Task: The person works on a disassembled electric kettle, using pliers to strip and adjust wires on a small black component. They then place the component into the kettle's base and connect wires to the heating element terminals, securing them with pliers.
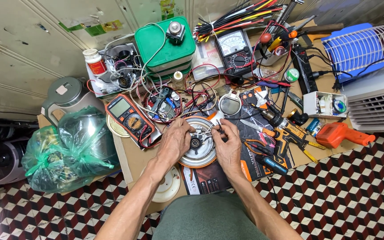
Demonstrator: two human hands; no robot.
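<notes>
A round silver metal base with an orange rim (199, 154) lies upside down on a cardboard sheet in front of me. My left hand (174, 141) rests on its left side, fingers curled at the wiring near its dark centre hub (195, 143). My right hand (229, 146) grips the right side, fingertips pinching thin white wires at the top of the base. Whether a small tool is in either hand is hidden by the fingers.
An orange digital multimeter (130, 119) lies left of the base. An analogue meter (234, 50), green canister (164, 43), wire bundles, pliers and screwdrivers (275, 134) crowd the cardboard. Green plastic bags (67, 149), a kettle (69, 94), an orange heat tool (345, 134) and fans (364, 48) surround it.
</notes>
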